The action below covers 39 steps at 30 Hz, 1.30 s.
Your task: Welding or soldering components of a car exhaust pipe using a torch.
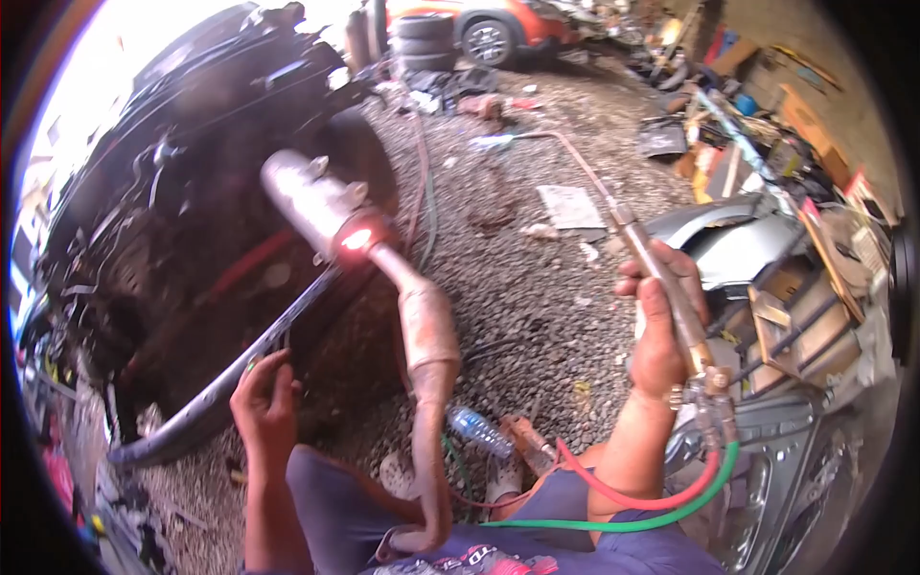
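Note:
My right hand (668, 321) is wrapped round a gas torch (661, 264). Its long bent neck reaches up and left, with a bluish-white flame (494, 141) at the tip, apart from the metal. In front of me an exhaust pipe (431, 383) with a swollen middle runs up from my lap to a muffler (311, 206). Where pipe and muffler meet, a spot (356, 238) glows orange-red. Left of the pipe, my left hand (264, 402) is closed in a pinch. A thin, dark rod-like piece (287, 339) stands up from its fingers; its far end is hard to make out.
Red (623, 500) and green (661, 523) hoses loop from the torch across my lap. A dismantled car front (192, 192) fills the left. A plastic bottle (481, 431) lies on gravel by my feet. Scrap panels (747, 249) crowd the right; stacked tyres (424, 43) stand behind.

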### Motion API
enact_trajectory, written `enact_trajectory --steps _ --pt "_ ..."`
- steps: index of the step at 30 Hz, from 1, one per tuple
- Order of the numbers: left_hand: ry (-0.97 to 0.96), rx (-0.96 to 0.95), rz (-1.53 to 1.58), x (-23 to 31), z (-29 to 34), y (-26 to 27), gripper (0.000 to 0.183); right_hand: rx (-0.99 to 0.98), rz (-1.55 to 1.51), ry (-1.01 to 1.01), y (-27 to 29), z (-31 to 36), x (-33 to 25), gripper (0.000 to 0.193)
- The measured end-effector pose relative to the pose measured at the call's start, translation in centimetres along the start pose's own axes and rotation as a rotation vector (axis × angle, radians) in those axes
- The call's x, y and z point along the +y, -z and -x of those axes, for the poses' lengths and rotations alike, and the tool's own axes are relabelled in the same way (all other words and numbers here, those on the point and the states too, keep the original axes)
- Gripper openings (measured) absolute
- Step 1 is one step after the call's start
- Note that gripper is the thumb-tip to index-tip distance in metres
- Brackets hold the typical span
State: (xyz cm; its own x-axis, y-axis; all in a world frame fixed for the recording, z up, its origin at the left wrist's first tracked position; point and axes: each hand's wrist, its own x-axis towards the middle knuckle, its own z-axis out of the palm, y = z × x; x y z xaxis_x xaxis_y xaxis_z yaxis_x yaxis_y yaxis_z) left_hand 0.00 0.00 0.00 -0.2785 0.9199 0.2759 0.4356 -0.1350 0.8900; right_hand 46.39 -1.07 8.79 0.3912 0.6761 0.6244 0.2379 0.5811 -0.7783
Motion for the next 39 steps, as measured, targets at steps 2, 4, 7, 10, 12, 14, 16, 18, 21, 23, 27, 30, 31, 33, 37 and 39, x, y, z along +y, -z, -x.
enact_trajectory --steps 2,4,7,10,12,14,16,18,21,23,27,30,31,33,37,39 --pt "-0.021 0.03 0.015 2.0 0.7 -0.9 0.018 -0.071 -0.009 0.032 0.0 -0.1 -0.3 0.053" --pt "-0.022 0.041 0.027 1.4 1.4 -1.6 0.018 -0.139 -0.006 0.015 -0.6 0.5 -0.1 0.055" --pt "-0.057 0.03 -0.017 0.6 1.0 -1.2 0.018 -0.255 -0.071 0.009 -2.8 1.6 0.1 0.045" --pt "-0.064 0.033 -0.037 0.4 0.9 -1.2 0.018 -0.342 -0.12 -0.06 -4.8 2.7 0.7 0.045" --pt "-0.056 0.034 -0.031 0.4 0.7 -1.5 0.018 -0.365 -0.114 -0.085 -6.0 3.3 1.1 0.046" --pt "-0.059 0.033 -0.029 -0.1 0.3 -1.5 0.018 -0.385 -0.103 -0.087 -6.9 3.5 1.2 0.045" --pt "-0.029 0.026 -0.033 -0.4 0.2 -1.6 0.018 -0.428 -0.067 -0.117 -7.3 3.8 1.3 0.043" --pt "-0.001 0.02 -0.031 -0.6 0.0 -1.8 0.018 -0.433 -0.057 -0.115 -8.0 4.0 1.6 0.043" --pt "0.004 0.018 -0.021 -0.7 -0.2 -2.1 0.019 -0.448 -0.032 -0.115 -8.2 4.0 1.9 0.043" --pt "0.004 0.012 -0.038 -0.8 -0.2 -2.2 0.023 -0.508 -0.032 -0.156 -8.2 4.1 2.2 0.045" --pt "0.0 0.004 -0.046 -1.1 -0.3 -2.3 0.023 -0.486 -0.043 -0.173 -8.3 4.2 2.5 0.044" --pt "0.022 0.018 -0.038 -0.9 -0.4 -2.4 0.021 -0.456 -0.054 -0.17 -8.2 4.3 2.7 0.044" --pt "0.012 0.015 -0.019 -1.1 -0.5 -2.3 0.021 -0.448 -0.072 -0.187 -8.3 4.3 2.7 0.044" --pt "0.003 0.009 -0.001 -1.3 -0.5 -2.4 0.022 -0.446 -0.068 -0.192 -8.4 4.3 2.7 0.043" --pt "-0.003 -0.009 0.031 -1.1 -0.7 -3.0 0.022 -0.368 -0.094 -0.128 -9.0 4.3 3.0 0.039" --pt "-0.023 -0.003 0.034 -1.1 -0.9 -3.1 0.022 -0.366 -0.097 -0.099 -8.9 4.2 3.0 0.04"
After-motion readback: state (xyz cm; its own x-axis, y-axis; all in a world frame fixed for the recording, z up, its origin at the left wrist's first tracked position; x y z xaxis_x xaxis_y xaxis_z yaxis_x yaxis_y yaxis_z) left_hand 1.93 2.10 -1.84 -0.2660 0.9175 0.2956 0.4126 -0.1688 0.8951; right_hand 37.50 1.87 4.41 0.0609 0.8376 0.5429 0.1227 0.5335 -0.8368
